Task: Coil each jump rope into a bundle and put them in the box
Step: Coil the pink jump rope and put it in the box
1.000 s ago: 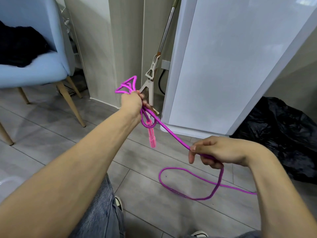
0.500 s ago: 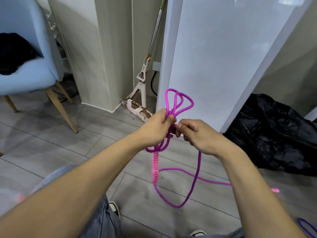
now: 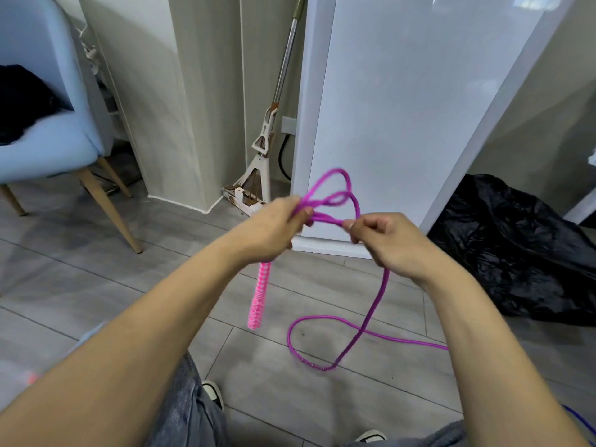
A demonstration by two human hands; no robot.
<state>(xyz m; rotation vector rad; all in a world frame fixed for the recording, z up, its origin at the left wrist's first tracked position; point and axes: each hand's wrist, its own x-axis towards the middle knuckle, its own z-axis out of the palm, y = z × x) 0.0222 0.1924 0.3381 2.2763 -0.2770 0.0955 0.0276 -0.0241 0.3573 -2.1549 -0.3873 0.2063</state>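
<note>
A magenta jump rope runs between both hands. My left hand grips several folded loops that stick up above the fist, and the pink ribbed handle dangles below it. My right hand pinches the rope just right of the loops, close to the left hand. From there the rope drops to the grey floor, makes one loose loop and trails off behind my right forearm. A bit of blue-purple rope shows at the bottom right edge. No box is in view.
A light blue chair with wooden legs stands at left, something black on its seat. A mop leans in the corner beside a white cabinet. A black plastic bag lies on the floor at right. My shoes are at the bottom.
My right hand rose from low on the rope up to my left hand, adding a loop to the bundle. It now sits slightly apart to the right. The floor loop shrank.
</note>
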